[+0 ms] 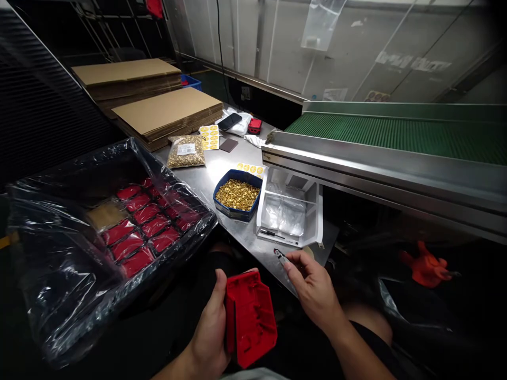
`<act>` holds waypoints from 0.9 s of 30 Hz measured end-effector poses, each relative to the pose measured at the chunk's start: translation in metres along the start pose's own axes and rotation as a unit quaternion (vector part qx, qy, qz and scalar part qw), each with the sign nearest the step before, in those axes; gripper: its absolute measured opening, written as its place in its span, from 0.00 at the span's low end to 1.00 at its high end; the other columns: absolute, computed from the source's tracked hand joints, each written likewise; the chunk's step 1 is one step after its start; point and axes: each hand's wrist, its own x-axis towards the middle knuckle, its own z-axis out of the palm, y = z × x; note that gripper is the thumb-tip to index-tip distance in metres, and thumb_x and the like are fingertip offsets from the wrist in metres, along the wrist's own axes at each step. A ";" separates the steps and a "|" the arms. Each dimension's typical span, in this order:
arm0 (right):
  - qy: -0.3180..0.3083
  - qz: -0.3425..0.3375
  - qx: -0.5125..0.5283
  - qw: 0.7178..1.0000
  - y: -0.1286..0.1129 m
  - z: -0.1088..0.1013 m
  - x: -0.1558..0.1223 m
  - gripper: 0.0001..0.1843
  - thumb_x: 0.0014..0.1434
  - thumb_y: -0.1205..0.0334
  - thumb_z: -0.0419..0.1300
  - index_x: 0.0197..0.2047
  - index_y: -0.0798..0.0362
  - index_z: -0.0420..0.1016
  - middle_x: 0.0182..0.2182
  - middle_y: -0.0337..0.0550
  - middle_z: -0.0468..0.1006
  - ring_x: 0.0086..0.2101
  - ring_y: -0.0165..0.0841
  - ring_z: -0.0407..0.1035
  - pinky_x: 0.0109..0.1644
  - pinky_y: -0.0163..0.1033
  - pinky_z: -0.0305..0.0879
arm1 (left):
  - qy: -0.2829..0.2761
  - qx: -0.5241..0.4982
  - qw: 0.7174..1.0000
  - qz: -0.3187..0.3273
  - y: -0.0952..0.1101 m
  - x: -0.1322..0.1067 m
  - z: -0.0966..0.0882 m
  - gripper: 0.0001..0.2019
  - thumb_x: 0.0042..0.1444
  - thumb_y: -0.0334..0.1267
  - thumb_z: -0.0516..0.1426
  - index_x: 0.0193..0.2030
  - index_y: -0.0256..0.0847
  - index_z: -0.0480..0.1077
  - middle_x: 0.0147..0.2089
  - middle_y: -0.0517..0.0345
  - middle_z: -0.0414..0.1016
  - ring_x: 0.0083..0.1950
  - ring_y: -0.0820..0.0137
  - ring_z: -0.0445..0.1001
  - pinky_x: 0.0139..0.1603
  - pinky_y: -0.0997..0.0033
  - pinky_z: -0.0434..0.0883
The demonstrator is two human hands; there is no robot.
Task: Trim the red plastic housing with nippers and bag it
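Note:
My left hand (212,327) grips a red moulded plastic part (250,316) by its left edge, held low in front of me. My right hand (312,285) pinches a small dark tool (279,256) between thumb and fingertips, just right of the red part and near the edge of the steel table (222,163). A blue tray (236,196) of small brass pieces sits beyond my hands. Beside it stands a white tray (289,211) with clear bags in it.
At left, a black crate (79,253) lined with plastic film holds several red parts (142,227). Stacked cardboard sheets (166,111), a bag of brass pieces (186,151), yellow sticker sheets (209,137) and a phone (230,121) lie farther back. A green conveyor (396,132) runs at right.

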 end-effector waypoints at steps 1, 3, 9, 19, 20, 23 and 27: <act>-0.025 -0.004 0.029 0.999 -0.014 -0.007 -0.005 0.14 0.67 0.53 0.51 0.44 0.53 0.72 0.31 0.41 0.75 0.29 0.30 0.69 0.32 0.33 0.66 | -0.002 -0.004 1.000 -0.009 -0.001 0.000 0.000 0.37 0.61 0.64 0.48 0.64 0.36 0.62 0.45 0.42 0.80 0.45 0.54 0.79 0.47 0.57 0.74; -0.076 -0.036 0.053 0.995 -0.036 -0.016 -0.014 0.12 0.66 0.55 0.53 0.44 0.52 0.73 0.32 0.41 0.75 0.30 0.30 0.69 0.34 0.33 0.65 | -0.020 -0.017 0.999 -0.024 -0.004 0.001 0.000 0.36 0.62 0.63 0.48 0.64 0.34 0.63 0.47 0.41 0.79 0.47 0.53 0.79 0.49 0.56 0.73; -0.155 -0.133 -0.011 0.979 -0.055 -0.012 -0.024 0.09 0.59 0.60 0.60 0.43 0.52 0.75 0.27 0.37 0.74 0.25 0.27 0.65 0.30 0.33 0.59 | -0.039 -0.021 0.998 -0.052 -0.008 0.002 -0.001 0.33 0.61 0.62 0.51 0.64 0.42 0.63 0.49 0.45 0.79 0.48 0.53 0.78 0.52 0.53 0.72; -0.169 -0.103 -0.006 0.980 -0.057 -0.006 -0.024 0.08 0.58 0.65 0.58 0.41 0.52 0.75 0.26 0.36 0.73 0.25 0.27 0.64 0.29 0.34 0.56 | -0.033 0.032 0.998 -0.045 -0.007 0.000 0.001 0.33 0.62 0.61 0.49 0.65 0.40 0.62 0.45 0.43 0.80 0.46 0.53 0.79 0.48 0.55 0.74; -0.172 -0.103 -0.007 0.980 -0.056 -0.007 -0.025 0.08 0.58 0.65 0.58 0.41 0.52 0.75 0.26 0.36 0.72 0.25 0.27 0.64 0.29 0.34 0.55 | -0.029 0.044 0.998 -0.039 -0.007 0.001 0.001 0.33 0.63 0.61 0.48 0.65 0.39 0.62 0.45 0.43 0.80 0.46 0.53 0.79 0.47 0.56 0.75; -0.183 -0.103 -0.006 0.978 -0.055 -0.009 -0.024 0.05 0.59 0.65 0.58 0.39 0.52 0.75 0.25 0.35 0.71 0.25 0.27 0.63 0.29 0.34 0.55 | -0.022 0.088 0.995 -0.030 -0.007 0.001 0.002 0.32 0.64 0.60 0.46 0.63 0.35 0.64 0.44 0.42 0.80 0.47 0.54 0.79 0.45 0.60 0.75; -0.204 -0.095 0.002 0.974 -0.053 -0.011 -0.022 0.04 0.61 0.64 0.57 0.36 0.51 0.73 0.26 0.35 0.71 0.25 0.26 0.63 0.29 0.33 0.55 | -0.010 0.138 0.990 -0.021 -0.010 0.000 -0.001 0.33 0.63 0.61 0.47 0.61 0.34 0.66 0.42 0.43 0.80 0.45 0.56 0.79 0.41 0.65 0.75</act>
